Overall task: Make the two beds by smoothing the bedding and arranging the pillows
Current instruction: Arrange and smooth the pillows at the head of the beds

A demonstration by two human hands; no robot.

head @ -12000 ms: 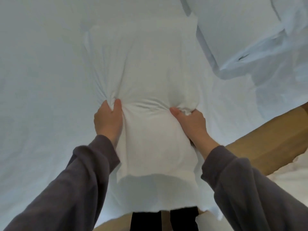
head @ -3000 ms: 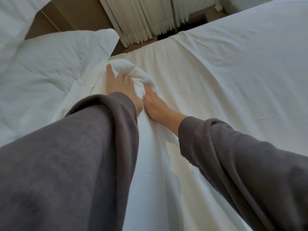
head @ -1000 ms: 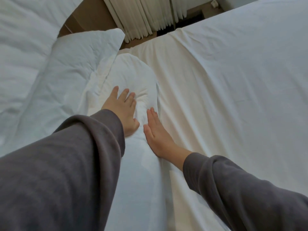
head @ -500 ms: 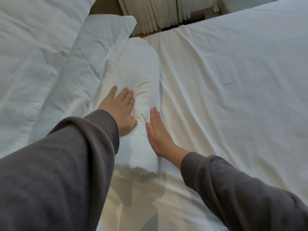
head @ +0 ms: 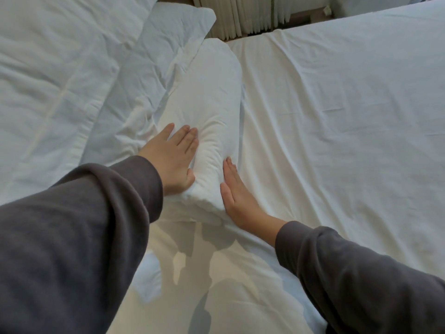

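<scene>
**Two hands pressing a white pillow on a bed**

A white pillow [head: 207, 112] lies lengthwise in the centre of the frame, running from the hands up toward the top edge. The left hand [head: 172, 160] rests flat on its left side, fingers together and extended, palm down, its grip spread and holding nothing. The right hand [head: 237, 198] presses edge-on against the pillow's lower right corner, fingers straight and together, its grip also unclosed. Both arms wear dark grey sleeves [head: 79, 237]. A second pillow [head: 154, 59] lies just left of the first, touching it, and crumpled white bedding [head: 48, 75] fills the upper left of the frame. A smooth white sheet [head: 337, 112] covers the bed across the right side. Pale pleated curtains [head: 243, 13] hang at the top centre
</scene>
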